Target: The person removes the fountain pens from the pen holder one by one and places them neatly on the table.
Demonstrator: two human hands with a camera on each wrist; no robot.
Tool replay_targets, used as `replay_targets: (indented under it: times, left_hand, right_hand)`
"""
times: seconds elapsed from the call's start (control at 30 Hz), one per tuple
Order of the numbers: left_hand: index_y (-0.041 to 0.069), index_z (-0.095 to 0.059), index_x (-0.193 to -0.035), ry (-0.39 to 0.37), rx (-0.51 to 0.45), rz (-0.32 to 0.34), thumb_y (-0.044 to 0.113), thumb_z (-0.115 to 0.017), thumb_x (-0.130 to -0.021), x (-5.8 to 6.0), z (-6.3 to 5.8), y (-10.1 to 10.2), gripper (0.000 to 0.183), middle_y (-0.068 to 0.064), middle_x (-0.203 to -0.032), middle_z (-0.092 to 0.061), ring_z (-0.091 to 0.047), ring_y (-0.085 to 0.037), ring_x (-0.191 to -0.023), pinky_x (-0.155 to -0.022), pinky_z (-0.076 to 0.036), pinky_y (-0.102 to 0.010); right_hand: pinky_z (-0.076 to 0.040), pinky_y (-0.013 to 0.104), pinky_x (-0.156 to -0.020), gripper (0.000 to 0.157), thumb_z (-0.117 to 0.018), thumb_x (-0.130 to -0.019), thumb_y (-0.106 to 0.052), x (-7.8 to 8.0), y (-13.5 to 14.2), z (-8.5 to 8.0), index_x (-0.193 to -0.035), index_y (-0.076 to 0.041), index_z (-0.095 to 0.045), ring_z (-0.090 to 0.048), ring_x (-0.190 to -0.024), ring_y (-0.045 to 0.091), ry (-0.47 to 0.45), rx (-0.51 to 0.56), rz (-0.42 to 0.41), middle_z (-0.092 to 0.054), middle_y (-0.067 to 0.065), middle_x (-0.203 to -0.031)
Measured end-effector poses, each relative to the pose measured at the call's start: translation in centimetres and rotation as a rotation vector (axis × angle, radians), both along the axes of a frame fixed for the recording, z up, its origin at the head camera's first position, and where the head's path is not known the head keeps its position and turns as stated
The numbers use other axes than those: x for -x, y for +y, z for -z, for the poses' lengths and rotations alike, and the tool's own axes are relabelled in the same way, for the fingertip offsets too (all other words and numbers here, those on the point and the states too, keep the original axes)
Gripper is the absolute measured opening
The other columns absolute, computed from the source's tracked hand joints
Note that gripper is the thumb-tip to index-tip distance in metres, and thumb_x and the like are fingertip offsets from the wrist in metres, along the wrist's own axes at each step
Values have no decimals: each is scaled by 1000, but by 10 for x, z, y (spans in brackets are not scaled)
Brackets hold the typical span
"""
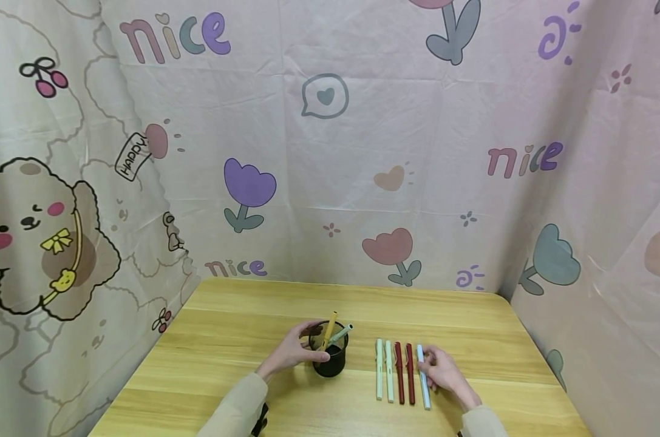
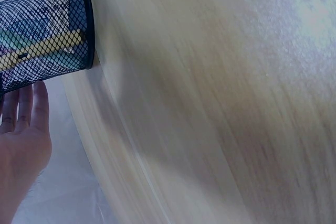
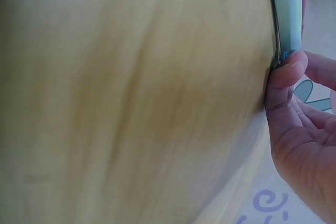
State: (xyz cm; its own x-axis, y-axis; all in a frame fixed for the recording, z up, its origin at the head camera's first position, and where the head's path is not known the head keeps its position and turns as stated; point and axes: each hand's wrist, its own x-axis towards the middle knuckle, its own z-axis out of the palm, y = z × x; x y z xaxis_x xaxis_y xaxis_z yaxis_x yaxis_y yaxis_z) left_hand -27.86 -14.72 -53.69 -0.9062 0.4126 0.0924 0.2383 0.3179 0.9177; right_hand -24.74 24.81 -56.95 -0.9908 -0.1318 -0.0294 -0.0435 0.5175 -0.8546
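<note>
A black mesh pen holder stands on the table left of a row of pens. My left hand grips it from the left, thumb across the front and fingers behind. Inside lean a yellow pen and a light green pen; the left wrist view shows the yellow pen through the mesh. At the row's right end, my right hand pinches a light blue pen between thumb and fingers. That pen lies slightly slanted, and its blunt end shows close up in the right wrist view.
Left of the blue pen lie two dark red pens and two light green pens, side by side. The wooden table ends at a printed curtain behind and at both sides.
</note>
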Motion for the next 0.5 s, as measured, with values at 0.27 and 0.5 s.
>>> replay_targets:
  times: [0.27, 0.5]
  left_hand:
    - [11, -48, -148, 1, -1, 3, 28, -88, -78, 0, -1, 0, 82, -20, -147, -52, -51, -38, -133, -111, -47, -54]
    - [11, -48, -147, 2, 1, 3, 28, -88, -78, -1, -1, 0, 82, -20, -146, -53, -51, -38, -132, -111, -48, -54]
  right_hand:
    - [-51, 26, -40, 43, -65, -91, -1, 1, 0, 0, -127, 17, -49, -52, -46, 10, 2, -3, -2, -58, 6, -72]
    - [-50, 27, -39, 43, -64, -91, 0, 0, 0, 0, -127, 17, -49, -53, -48, 13, 0, 0, -4, -58, 7, -73]
